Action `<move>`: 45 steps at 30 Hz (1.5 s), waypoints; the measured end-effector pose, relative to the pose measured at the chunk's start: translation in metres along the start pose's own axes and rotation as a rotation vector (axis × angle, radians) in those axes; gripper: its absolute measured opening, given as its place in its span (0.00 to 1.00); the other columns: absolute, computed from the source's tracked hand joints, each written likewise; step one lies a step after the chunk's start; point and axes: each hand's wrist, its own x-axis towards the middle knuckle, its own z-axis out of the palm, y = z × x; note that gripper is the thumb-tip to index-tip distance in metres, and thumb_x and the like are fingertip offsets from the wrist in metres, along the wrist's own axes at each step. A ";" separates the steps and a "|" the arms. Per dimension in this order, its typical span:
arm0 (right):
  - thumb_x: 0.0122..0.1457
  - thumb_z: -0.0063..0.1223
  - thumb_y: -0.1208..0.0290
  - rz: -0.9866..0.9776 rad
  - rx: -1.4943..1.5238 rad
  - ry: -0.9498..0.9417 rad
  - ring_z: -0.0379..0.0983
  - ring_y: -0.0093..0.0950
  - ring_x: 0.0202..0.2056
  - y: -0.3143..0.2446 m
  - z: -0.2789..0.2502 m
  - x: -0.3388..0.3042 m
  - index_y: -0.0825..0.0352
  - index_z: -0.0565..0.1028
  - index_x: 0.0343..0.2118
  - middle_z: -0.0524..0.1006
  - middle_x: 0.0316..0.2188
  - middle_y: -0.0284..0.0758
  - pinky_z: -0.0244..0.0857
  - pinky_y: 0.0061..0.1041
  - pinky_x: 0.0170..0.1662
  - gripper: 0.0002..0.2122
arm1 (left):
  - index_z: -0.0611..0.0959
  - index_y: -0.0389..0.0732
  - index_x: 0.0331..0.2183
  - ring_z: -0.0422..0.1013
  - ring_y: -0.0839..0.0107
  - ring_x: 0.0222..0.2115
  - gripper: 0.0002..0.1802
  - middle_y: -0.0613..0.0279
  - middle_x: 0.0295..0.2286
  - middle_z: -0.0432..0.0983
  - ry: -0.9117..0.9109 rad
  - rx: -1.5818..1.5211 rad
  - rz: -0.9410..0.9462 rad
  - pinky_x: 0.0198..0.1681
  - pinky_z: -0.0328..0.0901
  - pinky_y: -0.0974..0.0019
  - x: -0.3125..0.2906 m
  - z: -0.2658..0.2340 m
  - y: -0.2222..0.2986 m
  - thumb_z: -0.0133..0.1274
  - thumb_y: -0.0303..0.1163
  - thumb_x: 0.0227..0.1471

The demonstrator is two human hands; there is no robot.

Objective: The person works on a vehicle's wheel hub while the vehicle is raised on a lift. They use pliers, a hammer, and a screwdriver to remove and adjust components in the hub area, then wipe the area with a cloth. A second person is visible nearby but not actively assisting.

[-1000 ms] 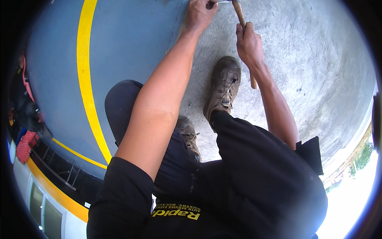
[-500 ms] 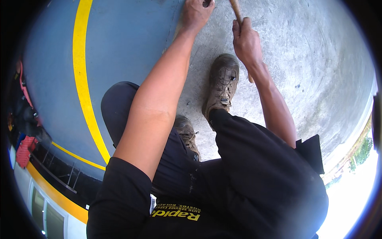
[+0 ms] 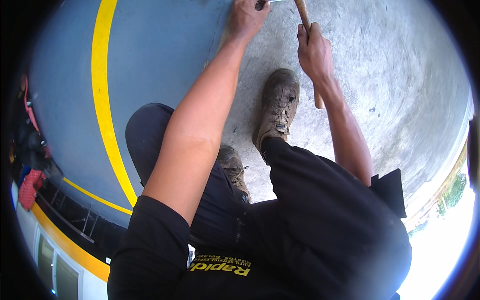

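Observation:
Wrapped in my right hand (image 3: 316, 59) is a wooden tool handle (image 3: 303, 13). Its upper end runs out of the picture, so the tool's head is hidden, while its lower end shows beside my wrist. At the top edge, my left hand (image 3: 246, 22) is closed with its fingertips partly cut off. Something dark shows between its fingers, and a thin pale piece (image 3: 275, 1) sticks out beside them toward the handle; I cannot tell what it is. Both arms reach forward past my brown shoe (image 3: 281, 100).
I am low over a grey concrete floor (image 3: 395, 65) that meets a blue painted floor (image 3: 165, 50) with a yellow stripe (image 3: 100, 75). My bent knees are close beneath my arms. At far left a red plastic object (image 3: 31, 189) and dark clutter stand along a wall.
My right hand and the wooden handle have shifted slightly right and down. The left hand is almost still; more of the pale piece beside it shows.

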 end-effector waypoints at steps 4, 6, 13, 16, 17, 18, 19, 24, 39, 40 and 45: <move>0.77 0.42 0.57 -0.059 -0.020 0.038 0.81 0.60 0.32 0.024 0.017 0.003 0.72 0.69 0.42 0.81 0.28 0.58 0.72 0.57 0.37 0.18 | 0.81 0.35 0.30 0.74 0.40 0.36 0.06 0.45 0.31 0.78 -0.023 -0.006 -0.037 0.40 0.68 0.44 0.002 0.004 0.003 0.64 0.25 0.54; 0.77 0.43 0.57 -0.073 -0.036 0.010 0.80 0.60 0.32 0.025 0.017 0.012 0.71 0.69 0.42 0.81 0.27 0.58 0.72 0.57 0.36 0.18 | 0.81 0.34 0.30 0.74 0.40 0.36 0.06 0.45 0.31 0.78 -0.043 0.006 -0.031 0.40 0.68 0.44 0.004 -0.001 0.006 0.64 0.25 0.54; 0.77 0.42 0.55 -0.034 -0.062 -0.032 0.81 0.60 0.35 0.016 0.014 0.011 0.70 0.69 0.42 0.82 0.30 0.58 0.73 0.58 0.39 0.18 | 0.82 0.34 0.31 0.75 0.41 0.37 0.07 0.46 0.32 0.78 -0.044 0.005 -0.044 0.41 0.68 0.45 0.004 0.000 0.006 0.64 0.26 0.54; 0.77 0.41 0.54 -0.008 -0.098 -0.042 0.81 0.60 0.35 0.009 0.003 0.015 0.69 0.69 0.42 0.82 0.30 0.58 0.73 0.58 0.40 0.19 | 0.82 0.34 0.32 0.75 0.41 0.37 0.07 0.46 0.32 0.78 -0.060 0.002 -0.061 0.41 0.68 0.45 0.002 -0.004 0.008 0.64 0.26 0.55; 0.77 0.41 0.54 0.015 -0.078 -0.050 0.81 0.60 0.35 0.004 0.000 0.013 0.70 0.69 0.43 0.82 0.30 0.58 0.73 0.57 0.40 0.19 | 0.82 0.34 0.32 0.75 0.41 0.37 0.07 0.46 0.32 0.78 -0.060 0.004 -0.069 0.40 0.68 0.45 0.001 -0.005 0.009 0.63 0.26 0.55; 0.77 0.41 0.54 0.001 -0.054 -0.021 0.81 0.60 0.35 0.001 0.000 0.007 0.70 0.70 0.43 0.82 0.30 0.58 0.73 0.57 0.40 0.19 | 0.82 0.34 0.32 0.75 0.42 0.37 0.07 0.46 0.33 0.78 -0.058 0.003 -0.076 0.40 0.68 0.45 0.001 -0.006 0.011 0.63 0.27 0.55; 0.77 0.41 0.55 -0.014 -0.030 0.007 0.81 0.60 0.35 -0.002 0.000 0.001 0.71 0.70 0.43 0.82 0.30 0.58 0.73 0.57 0.40 0.19 | 0.82 0.34 0.32 0.75 0.42 0.37 0.07 0.46 0.33 0.78 -0.049 0.006 -0.081 0.40 0.68 0.46 0.001 -0.007 0.012 0.63 0.27 0.55; 0.77 0.41 0.55 -0.012 -0.085 -0.022 0.81 0.60 0.34 0.021 0.010 0.014 0.71 0.70 0.43 0.82 0.30 0.58 0.72 0.57 0.40 0.19 | 0.82 0.35 0.32 0.75 0.42 0.37 0.07 0.46 0.34 0.79 -0.116 -0.018 -0.126 0.40 0.68 0.46 0.004 -0.006 0.020 0.64 0.27 0.55; 0.76 0.44 0.55 0.016 -0.022 0.033 0.81 0.60 0.33 0.012 0.012 0.005 0.71 0.71 0.42 0.82 0.29 0.58 0.72 0.57 0.38 0.19 | 0.83 0.35 0.33 0.76 0.43 0.37 0.07 0.47 0.34 0.79 -0.078 0.034 -0.064 0.42 0.70 0.47 0.003 -0.006 0.011 0.64 0.28 0.56; 0.76 0.44 0.55 0.033 -0.026 0.022 0.81 0.59 0.33 0.019 0.013 0.014 0.71 0.71 0.42 0.82 0.29 0.58 0.72 0.57 0.38 0.19 | 0.83 0.35 0.33 0.76 0.43 0.37 0.08 0.47 0.34 0.79 -0.086 0.010 -0.071 0.42 0.70 0.47 0.005 -0.005 0.013 0.64 0.29 0.56; 0.76 0.44 0.54 0.019 -0.063 0.045 0.81 0.59 0.33 0.017 0.009 0.014 0.71 0.73 0.42 0.82 0.30 0.57 0.71 0.56 0.38 0.20 | 0.84 0.36 0.35 0.76 0.44 0.39 0.08 0.47 0.36 0.80 -0.127 -0.044 -0.131 0.43 0.70 0.47 -0.001 -0.011 0.012 0.64 0.30 0.57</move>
